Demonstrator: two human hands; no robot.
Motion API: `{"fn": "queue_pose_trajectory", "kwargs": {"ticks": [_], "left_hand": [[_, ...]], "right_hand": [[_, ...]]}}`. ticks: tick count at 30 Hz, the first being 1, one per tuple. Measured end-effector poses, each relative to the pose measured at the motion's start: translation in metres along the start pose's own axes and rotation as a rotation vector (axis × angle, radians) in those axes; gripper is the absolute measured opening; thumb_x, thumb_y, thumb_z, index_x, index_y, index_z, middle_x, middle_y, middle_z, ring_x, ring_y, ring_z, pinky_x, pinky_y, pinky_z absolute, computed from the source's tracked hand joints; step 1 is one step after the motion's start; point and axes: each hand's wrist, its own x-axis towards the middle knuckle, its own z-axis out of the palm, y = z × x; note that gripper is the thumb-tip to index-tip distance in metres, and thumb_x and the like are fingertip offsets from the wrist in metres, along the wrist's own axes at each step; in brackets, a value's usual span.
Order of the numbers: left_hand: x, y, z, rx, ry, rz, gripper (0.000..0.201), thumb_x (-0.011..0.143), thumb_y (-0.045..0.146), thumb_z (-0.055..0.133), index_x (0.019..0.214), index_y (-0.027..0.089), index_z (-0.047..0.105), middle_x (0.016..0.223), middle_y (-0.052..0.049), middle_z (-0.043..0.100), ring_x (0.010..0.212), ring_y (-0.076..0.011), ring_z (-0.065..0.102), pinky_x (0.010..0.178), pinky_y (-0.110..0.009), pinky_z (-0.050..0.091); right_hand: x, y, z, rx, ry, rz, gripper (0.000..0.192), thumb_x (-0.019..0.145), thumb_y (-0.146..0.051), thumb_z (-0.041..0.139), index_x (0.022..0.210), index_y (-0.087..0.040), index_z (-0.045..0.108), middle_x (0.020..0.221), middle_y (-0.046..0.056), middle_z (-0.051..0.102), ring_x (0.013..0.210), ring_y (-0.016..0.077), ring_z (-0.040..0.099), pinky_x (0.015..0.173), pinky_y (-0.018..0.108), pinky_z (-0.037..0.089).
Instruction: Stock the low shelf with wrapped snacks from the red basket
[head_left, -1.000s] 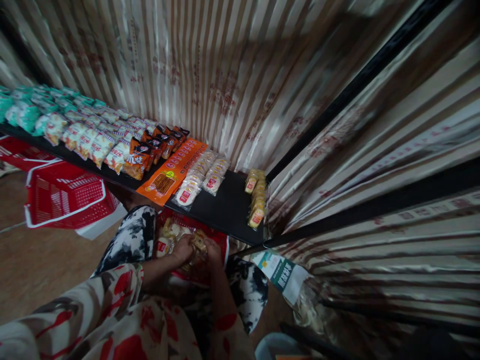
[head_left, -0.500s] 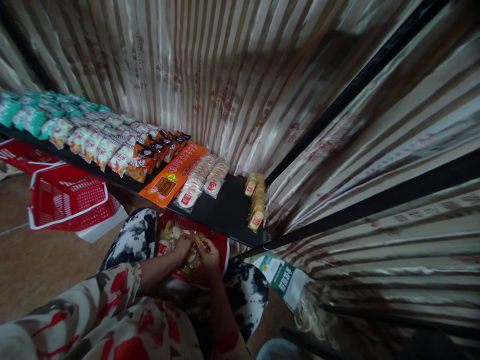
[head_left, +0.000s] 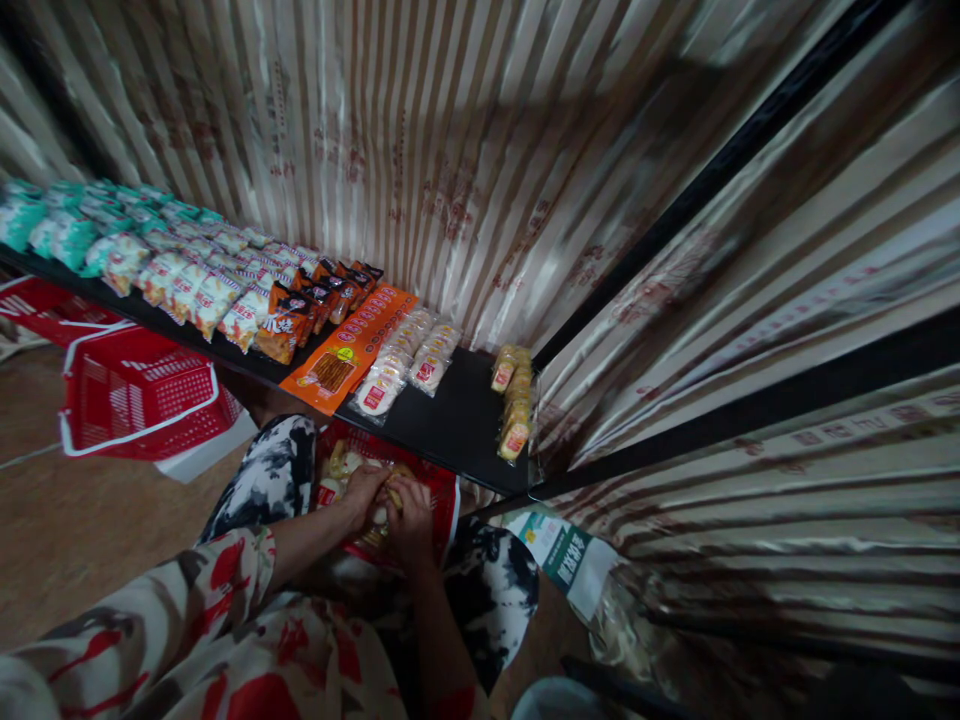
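My left hand (head_left: 364, 492) and my right hand (head_left: 409, 510) meet over a red basket (head_left: 453, 500) between my knees. Both are closed around a small yellowish cracker packet (head_left: 393, 492), mostly covered by my fingers. Beneath them, more wrapped crackers (head_left: 328, 492), some white and some yellow, lie loose in the basket. On the black shelf (head_left: 457, 430) just beyond, white rice cracker packets (head_left: 377, 390) stand in two rows. Yellow cracker packets (head_left: 514, 438) form a row at the shelf's right end.
An orange snack bag (head_left: 330, 372) lies flat on the shelf. Left of it stand orange-black bags (head_left: 281, 325), white bags (head_left: 206, 300) and teal bags (head_left: 67, 240). Another red basket (head_left: 127, 400) rests on the floor at left. Dark bars (head_left: 712, 430) cross the striped curtain (head_left: 450, 150).
My right hand has turned and its fingers have closed further over the yellowish packet, which shows less now. The rows on the shelf look unchanged.
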Motion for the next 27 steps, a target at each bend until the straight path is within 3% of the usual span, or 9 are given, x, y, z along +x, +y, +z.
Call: {"fn": "queue_pose_trajectory", "kwargs": {"ticks": [7,12,19,27], "left_hand": [[-0.003,0.006,-0.003,0.017,-0.039,-0.033,0.024,0.061,0.033,0.068,0.063,0.015,0.053,0.053,0.003,0.055,0.05,-0.0102,0.055,0.051,-0.021,0.042],[-0.007,0.013,-0.002,0.13,0.0,-0.002,0.015,0.066,0.025,0.061,0.077,0.016,0.054,0.059,0.004,0.056,0.053,-0.0105,0.055,0.054,-0.022,0.043],[-0.015,0.028,0.009,0.371,-0.058,0.236,0.023,0.066,0.017,0.056,0.089,0.017,0.057,0.074,0.001,0.061,0.068,-0.0124,0.056,0.063,-0.022,0.043],[-0.016,0.036,0.03,0.401,-0.106,0.451,0.03,0.068,0.017,0.053,0.098,0.016,0.056,0.077,0.0,0.058,0.072,-0.0125,0.055,0.069,-0.023,0.044]], "right_hand": [[0.0,-0.009,-0.003,-0.01,-0.011,-0.046,0.025,0.076,-0.019,0.053,0.1,-0.021,0.061,0.103,0.005,0.06,0.099,0.0193,0.049,0.088,0.035,0.04],[0.0,-0.011,-0.003,0.002,0.053,-0.052,0.02,0.076,-0.02,0.054,0.094,-0.02,0.063,0.099,0.006,0.059,0.095,0.0187,0.05,0.085,0.034,0.041],[0.003,-0.015,-0.012,-0.054,0.197,-0.036,0.018,0.083,-0.015,0.046,0.086,-0.019,0.063,0.09,0.006,0.059,0.086,0.0171,0.052,0.078,0.032,0.042],[0.009,-0.016,-0.022,-0.104,0.311,-0.005,0.024,0.088,-0.02,0.041,0.099,-0.021,0.062,0.097,0.008,0.059,0.091,0.0177,0.053,0.082,0.033,0.042]]}}
